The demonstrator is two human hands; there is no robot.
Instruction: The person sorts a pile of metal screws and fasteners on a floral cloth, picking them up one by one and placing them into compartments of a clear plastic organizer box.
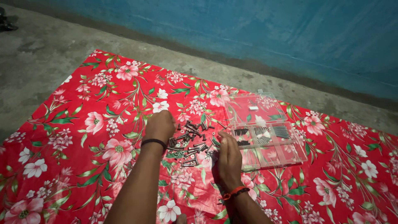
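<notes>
- So there's a big red floral cloth point(103, 124) spread on a bare concrete floor point(37, 62), with a blue painted wall point(290, 33) running along the far side.
- A loose pile of screws and bolts point(190, 143) sits on the cloth, pretty much dead centre, right between the two hands.
- The pile is a jumble, so there's no single direction to it: the pieces point every which way, some lying across, some pointing away from the camera. Overall the heap stretches a bit more near-to-far than side to side.
- Left hand point(159, 124) rests at the left edge of the pile, knuckles up, fingers curled down toward the cloth. Can't tell if it's actually pinching anything. Black band on that wrist.
- Right hand point(228, 159) is at the lower right edge of the pile, palm side turned inward, fingers together and fairly straight. Can't see anything held in it. Orange band on that wrist.
- Just right of the pile is a clear plastic organizer box point(286, 155) with its lid point(255, 108) flipped open toward the wall. A few compartments near the hinge hold dark, neatly lined-up screws; the nearer ones look bare.
- Nothing sits between the hands and the pile or the box.
</notes>
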